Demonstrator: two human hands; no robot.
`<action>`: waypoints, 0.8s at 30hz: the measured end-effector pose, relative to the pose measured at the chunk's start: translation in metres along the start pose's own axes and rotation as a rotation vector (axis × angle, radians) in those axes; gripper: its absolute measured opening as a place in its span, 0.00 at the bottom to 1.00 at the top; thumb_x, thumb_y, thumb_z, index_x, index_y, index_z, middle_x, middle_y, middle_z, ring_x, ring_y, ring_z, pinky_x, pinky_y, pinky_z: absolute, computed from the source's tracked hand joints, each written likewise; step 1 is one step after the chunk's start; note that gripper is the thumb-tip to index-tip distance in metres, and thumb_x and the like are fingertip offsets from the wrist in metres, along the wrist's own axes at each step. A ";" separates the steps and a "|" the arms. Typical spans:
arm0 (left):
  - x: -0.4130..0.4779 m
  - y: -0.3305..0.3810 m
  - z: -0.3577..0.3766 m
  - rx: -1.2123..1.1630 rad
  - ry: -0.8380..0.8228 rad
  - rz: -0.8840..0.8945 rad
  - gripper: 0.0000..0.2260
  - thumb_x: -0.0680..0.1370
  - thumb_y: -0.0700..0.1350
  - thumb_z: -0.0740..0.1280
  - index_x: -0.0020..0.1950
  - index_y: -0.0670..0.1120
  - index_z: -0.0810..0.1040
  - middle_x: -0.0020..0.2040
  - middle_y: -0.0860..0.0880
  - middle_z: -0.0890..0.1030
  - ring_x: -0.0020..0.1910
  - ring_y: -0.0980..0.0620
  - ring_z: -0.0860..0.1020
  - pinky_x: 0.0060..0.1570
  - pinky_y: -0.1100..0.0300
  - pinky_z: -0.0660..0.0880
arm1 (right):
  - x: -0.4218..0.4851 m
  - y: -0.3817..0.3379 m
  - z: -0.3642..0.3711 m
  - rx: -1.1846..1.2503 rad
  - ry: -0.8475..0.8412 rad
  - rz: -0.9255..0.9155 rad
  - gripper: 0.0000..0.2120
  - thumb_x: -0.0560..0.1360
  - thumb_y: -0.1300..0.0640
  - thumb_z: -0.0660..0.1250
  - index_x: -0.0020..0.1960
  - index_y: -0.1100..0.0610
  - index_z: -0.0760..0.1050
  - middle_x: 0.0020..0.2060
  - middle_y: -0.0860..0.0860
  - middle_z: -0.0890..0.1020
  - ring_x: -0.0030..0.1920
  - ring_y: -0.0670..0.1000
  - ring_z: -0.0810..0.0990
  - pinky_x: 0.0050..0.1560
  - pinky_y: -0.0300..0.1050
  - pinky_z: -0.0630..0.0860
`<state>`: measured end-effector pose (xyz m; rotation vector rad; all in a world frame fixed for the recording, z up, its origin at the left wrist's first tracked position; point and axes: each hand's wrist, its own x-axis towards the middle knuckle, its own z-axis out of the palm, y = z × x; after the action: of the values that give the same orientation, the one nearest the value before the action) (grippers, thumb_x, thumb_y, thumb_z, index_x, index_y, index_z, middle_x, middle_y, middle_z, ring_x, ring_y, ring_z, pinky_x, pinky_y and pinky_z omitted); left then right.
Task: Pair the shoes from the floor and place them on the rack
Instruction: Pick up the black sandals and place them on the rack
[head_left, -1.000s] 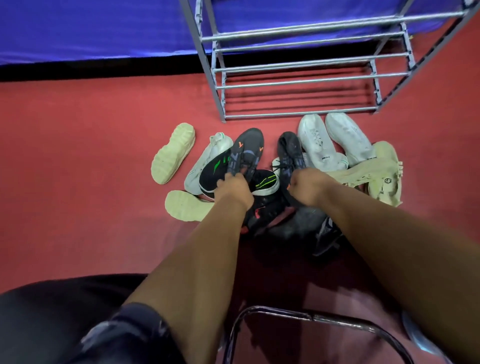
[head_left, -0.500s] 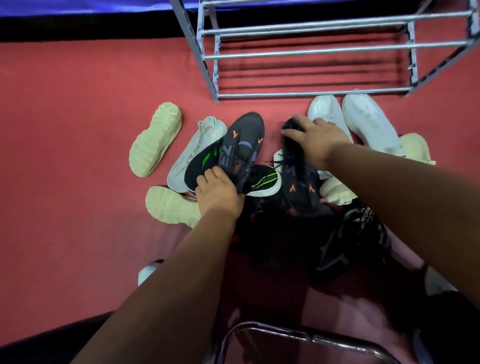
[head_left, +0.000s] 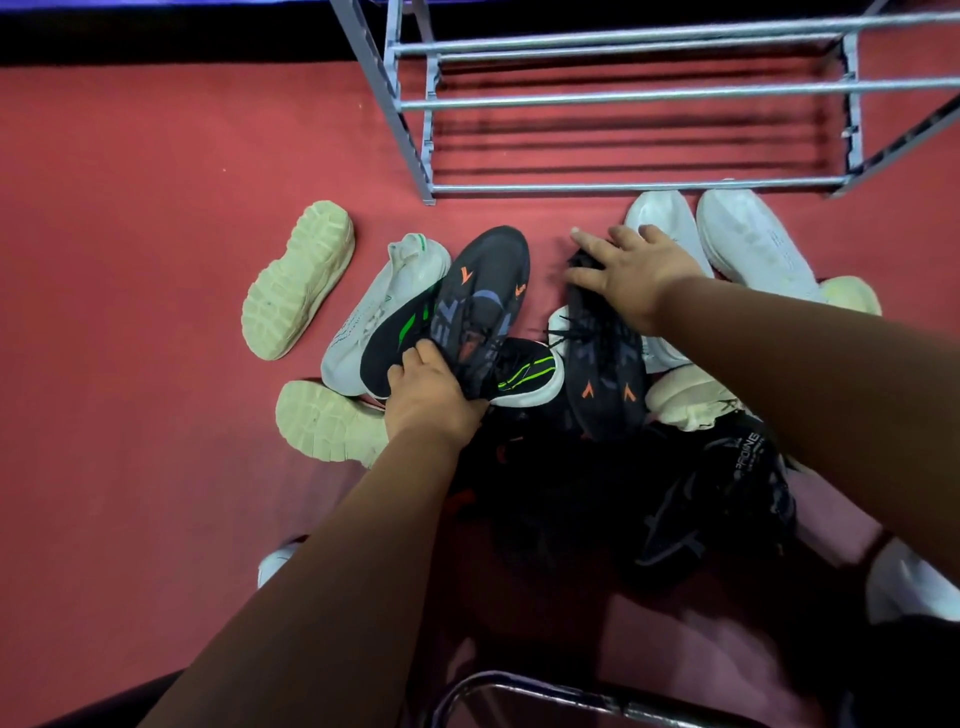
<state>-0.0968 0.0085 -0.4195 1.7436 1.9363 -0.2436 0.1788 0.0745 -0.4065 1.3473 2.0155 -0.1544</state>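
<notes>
on the red floor (head_left: 130, 364), head view: mixed shoes heaped before the empty metal rack (head_left: 623, 96). one dark orange-marked shoe (head_left: 483, 306) is gripped at its heel end by the left hand (head_left: 431, 400), arm extended. its apparent mate (head_left: 602, 374) is pressed under the right hand (head_left: 628, 270), fingers spread, not closed; judged as matching a pair for lifting.

Indoor room, apparently domestic or dormitory type; exact kind not determinable. Indicators: red floor covering (head_left: 130, 208) throughout; grey metal tube shoe rack (head_left: 623, 98) at 12 to 1 o'clock; loose sneakers (head_left: 753, 244) at centre; chair frame (head_left: 519, 693) at 6 o'clock.
</notes>
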 end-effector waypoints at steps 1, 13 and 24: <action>0.001 -0.001 -0.001 -0.009 -0.003 -0.005 0.38 0.66 0.59 0.79 0.65 0.44 0.64 0.65 0.44 0.71 0.63 0.40 0.69 0.60 0.45 0.73 | -0.001 0.002 0.000 -0.017 0.016 -0.007 0.42 0.81 0.54 0.66 0.85 0.38 0.44 0.85 0.51 0.37 0.83 0.62 0.53 0.79 0.61 0.59; 0.014 0.015 -0.046 -0.173 -0.152 -0.186 0.42 0.59 0.58 0.80 0.69 0.48 0.70 0.65 0.47 0.74 0.65 0.41 0.75 0.65 0.45 0.75 | -0.044 0.038 -0.017 -0.166 0.207 0.102 0.38 0.80 0.53 0.63 0.85 0.47 0.49 0.83 0.55 0.33 0.79 0.68 0.57 0.71 0.70 0.65; 0.040 0.064 -0.076 -0.314 -0.079 -0.075 0.21 0.66 0.60 0.78 0.55 0.51 0.84 0.39 0.54 0.81 0.42 0.47 0.80 0.47 0.56 0.75 | -0.079 0.082 -0.011 0.126 0.182 0.221 0.35 0.65 0.37 0.73 0.67 0.50 0.69 0.60 0.51 0.71 0.57 0.60 0.73 0.44 0.53 0.77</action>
<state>-0.0558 0.0883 -0.3610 1.4399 1.8699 -0.0303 0.2608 0.0562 -0.3281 1.7077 2.0139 -0.0603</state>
